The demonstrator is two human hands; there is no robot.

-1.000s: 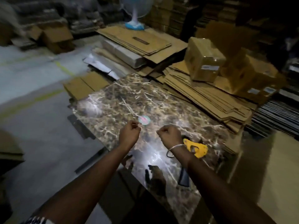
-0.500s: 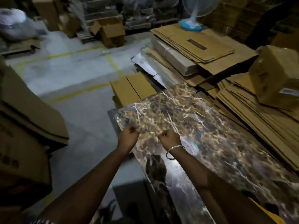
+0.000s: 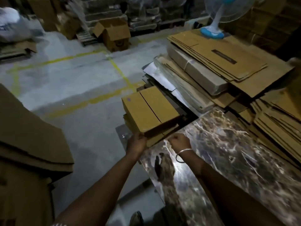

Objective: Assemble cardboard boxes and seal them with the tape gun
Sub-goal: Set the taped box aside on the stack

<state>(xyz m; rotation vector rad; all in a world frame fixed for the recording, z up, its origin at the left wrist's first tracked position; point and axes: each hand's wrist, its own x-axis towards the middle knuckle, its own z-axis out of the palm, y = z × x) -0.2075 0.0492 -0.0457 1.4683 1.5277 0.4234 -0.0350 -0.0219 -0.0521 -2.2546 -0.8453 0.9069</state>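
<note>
The tabletop (image 3: pixel 228 152) is dark brown marble with white veins. The boxes (image 3: pixel 149 111) are plain tan, the floor (image 3: pixel 73 88) grey with yellow lines, and the fan (image 3: pixel 211 32) has a blue base.

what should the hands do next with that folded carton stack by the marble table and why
Probably lift the top flat carton onto the marble table. The left hand already grips its near corner, the right hand is a fist beside it, and no carton lies on the table.

I see a dim warehouse — grey concrete floor (image 3: pixel 78 79) with yellow lines (image 3: pixel 120 74); marble-patterned tabletop (image 3: pixel 228 160) at 4 o'clock, pedestal fan (image 3: pixel 216 18) at 1 o'clock.
</note>
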